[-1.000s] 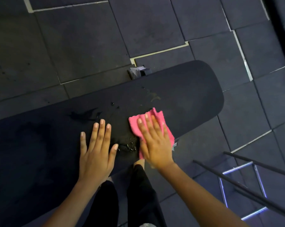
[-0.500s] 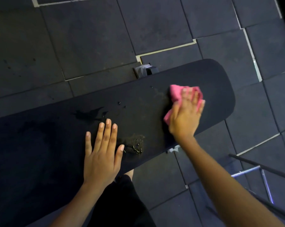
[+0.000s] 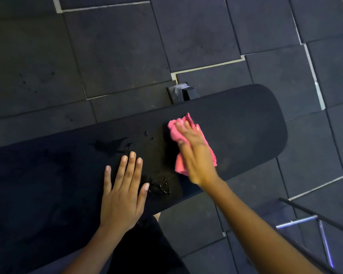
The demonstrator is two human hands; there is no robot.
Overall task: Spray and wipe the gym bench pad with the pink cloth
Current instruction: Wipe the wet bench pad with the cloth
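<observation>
Right hand (image 3: 196,155) and cloth (image 3: 174,133) came back from the pad's rounded right end toward its middle; left hand (image 3: 123,196) stayed put.

Floor (image 3: 117,46): dark rubber tiles, pale seams between some, a few small spots at the left. Dim room, no walls in view.

Pad (image 3: 245,125): one, black, long, running from the left edge of view up to a rounded end at the right. Matte, with a wet sheen mid-pad.

Trousers (image 3: 143,250): black, bottom centre, below the pad's near edge.

Frame (image 3: 297,221): bottom right, on the floor, off the pad. Two dark bars and thin shiny rods; rod count is unclear.

Hands: two, both bare. Left hand lies flat, palm down, on the pad near its near edge, fingers straight and slightly spread, holding nothing. Right hand is motion-blurred, fingers stretched out, pressing down on the cloth rather than gripping it.

Cloth: one, pink, crumpled, on the pad mid-width under the right hand. It sticks out past the fingertips toward the far edge and at the wrist side.

Bracket (image 3: 181,93): one, grey metal, poking out from under the pad's far edge.

Smear (image 3: 109,145): one dark wet mark, left of the cloth, beyond the left fingertips.

Drops (image 3: 158,186): a cluster by the left thumb at the near edge, a few more near the cloth.
</observation>
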